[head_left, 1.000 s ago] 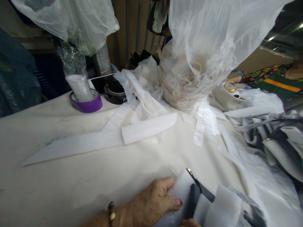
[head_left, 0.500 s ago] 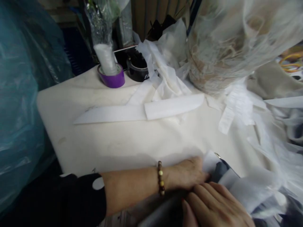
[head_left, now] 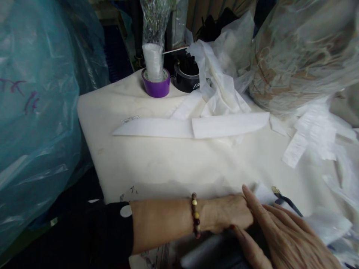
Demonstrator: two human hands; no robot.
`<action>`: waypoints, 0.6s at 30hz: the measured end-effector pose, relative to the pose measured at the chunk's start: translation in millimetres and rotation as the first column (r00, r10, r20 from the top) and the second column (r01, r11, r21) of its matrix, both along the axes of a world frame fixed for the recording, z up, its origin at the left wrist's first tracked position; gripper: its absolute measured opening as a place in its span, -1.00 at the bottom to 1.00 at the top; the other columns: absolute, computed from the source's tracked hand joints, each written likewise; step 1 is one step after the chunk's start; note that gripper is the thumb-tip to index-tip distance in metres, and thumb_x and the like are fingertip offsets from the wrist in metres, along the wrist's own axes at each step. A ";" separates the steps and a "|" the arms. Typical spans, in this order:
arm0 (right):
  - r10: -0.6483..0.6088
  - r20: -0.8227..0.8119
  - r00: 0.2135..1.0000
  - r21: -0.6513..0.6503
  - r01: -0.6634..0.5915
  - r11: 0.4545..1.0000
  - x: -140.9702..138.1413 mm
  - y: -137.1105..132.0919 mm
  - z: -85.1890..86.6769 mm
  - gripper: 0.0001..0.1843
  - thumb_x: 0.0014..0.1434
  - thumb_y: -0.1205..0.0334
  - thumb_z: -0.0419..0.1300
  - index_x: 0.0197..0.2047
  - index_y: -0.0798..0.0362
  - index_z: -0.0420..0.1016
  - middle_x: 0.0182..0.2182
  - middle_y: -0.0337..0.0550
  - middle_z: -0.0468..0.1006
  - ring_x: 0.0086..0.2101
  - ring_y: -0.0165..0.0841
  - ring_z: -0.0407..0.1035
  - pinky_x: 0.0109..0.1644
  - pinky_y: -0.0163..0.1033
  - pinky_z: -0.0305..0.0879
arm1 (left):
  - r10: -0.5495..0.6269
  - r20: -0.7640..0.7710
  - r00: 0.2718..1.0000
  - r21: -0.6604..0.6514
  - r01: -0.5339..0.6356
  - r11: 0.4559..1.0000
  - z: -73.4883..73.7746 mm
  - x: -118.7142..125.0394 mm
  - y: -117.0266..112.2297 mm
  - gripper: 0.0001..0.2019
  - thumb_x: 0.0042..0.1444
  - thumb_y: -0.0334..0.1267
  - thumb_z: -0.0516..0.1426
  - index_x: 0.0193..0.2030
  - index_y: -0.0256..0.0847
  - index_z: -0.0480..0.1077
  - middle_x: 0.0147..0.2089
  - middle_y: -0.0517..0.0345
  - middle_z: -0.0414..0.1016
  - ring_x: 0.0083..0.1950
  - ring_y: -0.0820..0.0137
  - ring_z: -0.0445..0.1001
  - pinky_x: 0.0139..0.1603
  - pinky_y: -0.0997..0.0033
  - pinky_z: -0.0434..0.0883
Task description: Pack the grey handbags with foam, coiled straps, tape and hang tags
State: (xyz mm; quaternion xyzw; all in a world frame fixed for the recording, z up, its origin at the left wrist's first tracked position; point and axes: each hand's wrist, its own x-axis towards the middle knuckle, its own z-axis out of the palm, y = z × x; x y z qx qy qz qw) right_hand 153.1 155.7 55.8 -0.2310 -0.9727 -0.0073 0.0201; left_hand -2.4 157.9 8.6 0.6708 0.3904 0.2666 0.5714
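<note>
My left hand (head_left: pixel 231 213), with a bead bracelet (head_left: pixel 195 216) at the wrist, reaches in from the left across the table's near side. Its fingers are hidden behind my right hand (head_left: pixel 286 235), so I cannot tell what they hold. My right hand lies over the left fingertips, its thumb and index finger spread apart and the rest stretched out. Under both hands is a dark item (head_left: pixel 221 252) of unclear kind. White padding (head_left: pixel 265 193) and a dark strap with a gold-coloured metal end (head_left: pixel 276 189) show just beyond my fingers.
Two long white strips (head_left: pixel 230 126) overlap on the white table (head_left: pixel 165 160). Behind them stand a purple tape roll (head_left: pixel 157 89) and a black tape roll (head_left: pixel 186 80). A blue plastic bag (head_left: pixel 39 123) bulges at left; a clear bag (head_left: pixel 303 63) stands back right. White scraps (head_left: pixel 316 127) lie at right.
My right hand has gone from curled fingers to spread ones and shifted right. My left hand stays in nearly the same place. The view has turned left, so the table things appear further right.
</note>
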 end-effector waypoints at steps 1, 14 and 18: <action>0.030 0.008 1.000 -0.018 -0.030 0.999 0.0 1.3 -0.2 -0.49 0.19 -0.03 -0.01 0.13 0.00 0.33 -0.07 0.01 0.54 -0.11 -0.11 0.43 -0.11 -0.02 0.33 | -0.038 -0.003 0.999 -0.005 0.038 0.999 -0.3 -8.8 -7.4 -0.61 -0.21 -0.66 0.14 -0.76 -0.18 0.07 -0.65 0.28 0.20 -0.43 0.42 0.29 -0.28 0.46 0.34; -0.202 -0.047 0.978 -0.022 0.201 0.979 -16.6 -15.4 -8.9 -0.58 0.30 0.03 -0.13 -0.20 -0.02 0.52 -0.24 -0.11 0.61 -0.24 -0.16 0.46 -0.05 0.02 0.14 | -0.261 -0.266 0.928 0.419 0.355 0.836 16.0 -88.4 -75.3 -0.82 0.21 -0.48 -0.03 -0.16 -0.40 0.38 -0.07 -0.10 0.45 -0.05 0.37 0.40 0.05 0.50 0.31; -0.162 -0.003 0.987 -0.046 0.162 0.986 -19.1 -10.7 -0.2 -0.61 0.30 0.08 -0.11 -0.23 -0.02 0.53 -0.27 -0.13 0.62 -0.28 -0.20 0.47 -0.10 -0.03 0.16 | -0.293 -0.323 0.900 0.598 0.434 0.673 2.5 -75.4 -68.1 -0.66 0.22 -0.44 -0.05 -0.56 -0.25 0.35 -0.37 0.03 0.45 -0.17 0.34 0.38 -0.05 0.43 0.35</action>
